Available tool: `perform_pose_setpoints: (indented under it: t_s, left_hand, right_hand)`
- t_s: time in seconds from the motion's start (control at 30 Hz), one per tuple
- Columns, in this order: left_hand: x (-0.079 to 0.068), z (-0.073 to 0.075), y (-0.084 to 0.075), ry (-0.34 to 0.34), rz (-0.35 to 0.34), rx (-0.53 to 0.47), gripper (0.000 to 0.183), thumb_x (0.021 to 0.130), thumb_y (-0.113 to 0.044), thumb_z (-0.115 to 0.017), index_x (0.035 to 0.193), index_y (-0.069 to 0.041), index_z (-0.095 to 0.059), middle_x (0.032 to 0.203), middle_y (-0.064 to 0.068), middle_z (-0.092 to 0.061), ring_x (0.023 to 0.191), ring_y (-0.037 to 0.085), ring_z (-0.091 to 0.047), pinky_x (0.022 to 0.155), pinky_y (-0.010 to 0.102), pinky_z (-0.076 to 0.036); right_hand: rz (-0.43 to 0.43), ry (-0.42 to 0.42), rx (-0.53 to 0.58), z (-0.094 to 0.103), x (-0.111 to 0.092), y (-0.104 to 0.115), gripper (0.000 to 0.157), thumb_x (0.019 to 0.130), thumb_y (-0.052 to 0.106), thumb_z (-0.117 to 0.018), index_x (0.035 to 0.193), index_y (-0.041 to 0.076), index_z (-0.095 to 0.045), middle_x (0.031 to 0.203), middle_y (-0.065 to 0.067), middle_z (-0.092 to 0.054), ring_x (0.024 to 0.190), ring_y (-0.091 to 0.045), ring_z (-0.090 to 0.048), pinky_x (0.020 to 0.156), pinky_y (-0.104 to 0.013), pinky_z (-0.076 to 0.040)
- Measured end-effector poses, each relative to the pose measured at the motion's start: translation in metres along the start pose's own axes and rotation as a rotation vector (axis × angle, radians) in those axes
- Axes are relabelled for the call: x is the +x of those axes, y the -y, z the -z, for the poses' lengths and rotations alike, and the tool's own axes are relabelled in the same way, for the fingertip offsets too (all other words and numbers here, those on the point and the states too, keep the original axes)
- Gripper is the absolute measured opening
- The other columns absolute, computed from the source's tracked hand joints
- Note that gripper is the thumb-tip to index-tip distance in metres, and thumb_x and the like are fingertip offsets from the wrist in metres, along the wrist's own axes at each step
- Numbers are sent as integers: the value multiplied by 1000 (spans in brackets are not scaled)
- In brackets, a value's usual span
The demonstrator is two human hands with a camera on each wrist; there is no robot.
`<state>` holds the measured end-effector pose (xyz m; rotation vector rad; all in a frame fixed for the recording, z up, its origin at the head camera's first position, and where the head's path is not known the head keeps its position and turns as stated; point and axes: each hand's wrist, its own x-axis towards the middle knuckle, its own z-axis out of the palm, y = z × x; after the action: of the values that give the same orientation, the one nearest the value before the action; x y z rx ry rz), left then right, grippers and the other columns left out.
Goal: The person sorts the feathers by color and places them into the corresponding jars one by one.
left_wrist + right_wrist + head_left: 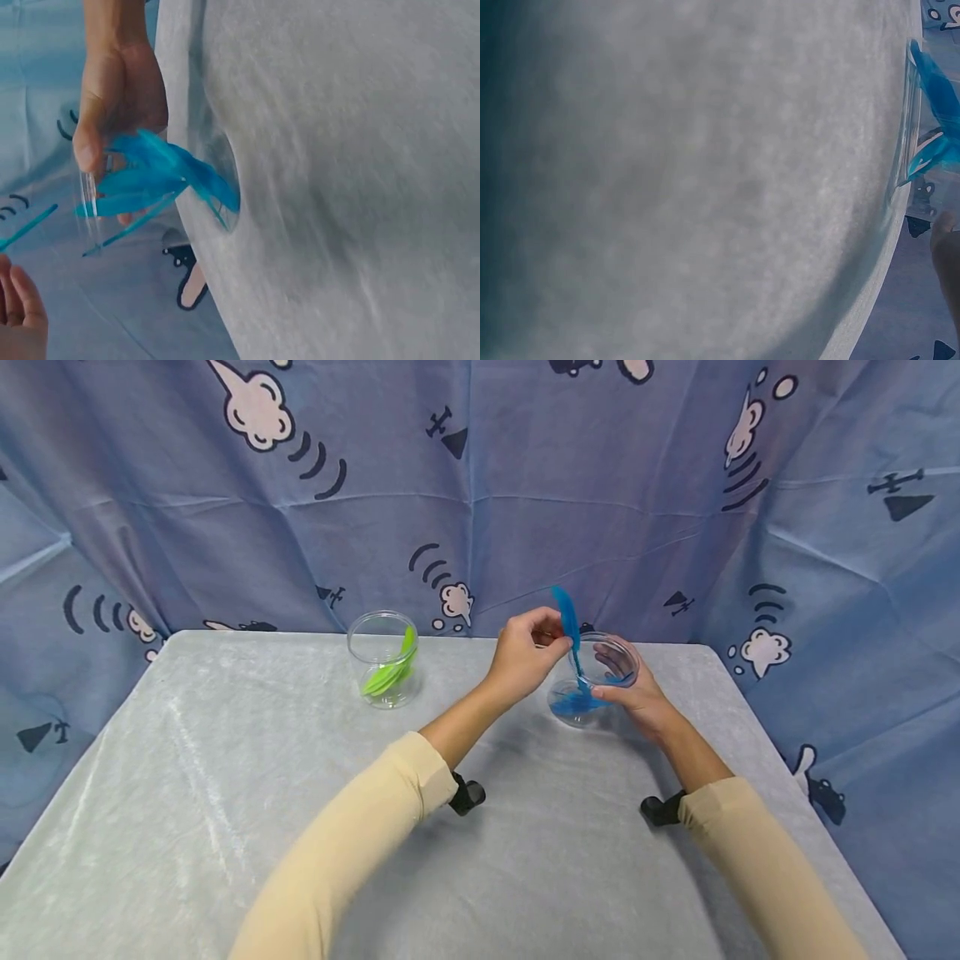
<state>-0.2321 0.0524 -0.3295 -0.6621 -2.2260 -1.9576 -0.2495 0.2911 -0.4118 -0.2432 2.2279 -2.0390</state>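
My left hand pinches a blue feather between thumb and fingers. The feather stands nearly upright, its lower tip over the mouth of a clear plastic cup. Around the side of that cup, my right hand keeps its grip, thumb on the near side. Several more blue feathers lie inside the cup, spread toward its rim in the left wrist view. Only the thumb of the right hand shows at the edge of the right wrist view.
A second clear cup stands to the left near the table's back edge, with green feathers inside. Both cups are on a grey cloth-covered table. A patterned blue curtain hangs behind and beside it.
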Motion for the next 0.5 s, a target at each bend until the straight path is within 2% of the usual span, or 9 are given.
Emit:
perform_pose_setpoints:
  t_s: [0.2, 0.33, 0.5]
  left_hand:
    - [3, -14, 5, -90, 4, -7, 10, 93, -3, -68, 103, 0, -69, 92, 10, -68, 83, 16, -64, 73, 20, -53]
    - [3, -23, 7, -105, 11, -15, 6, 93, -4, -69, 97, -1, -70, 90, 9, -69, 81, 14, -64, 70, 20, -53]
    - [3, -32, 9, -117, 46, 19, 6, 92, -6, -71, 94, -1, -72, 90, 9, -70, 75, 11, -65, 67, 18, -53]
  right_hand:
    - [8, 9, -27, 1, -1, -2, 82, 91, -10, -60, 157, 13, -17, 159, -20, -25, 149, -33, -18, 120, -55, -7]
    - [3, 17, -36, 0, -3, -2, 84, 92, -8, -62, 158, 13, -15, 160, -19, -23, 150, -33, -16, 121, -55, -6]
    - [-8, 14, -47, -1, -2, 2, 85, 92, -5, -63, 158, 14, -14, 160, -16, -23, 151, -31, -14, 121, -53, -5]
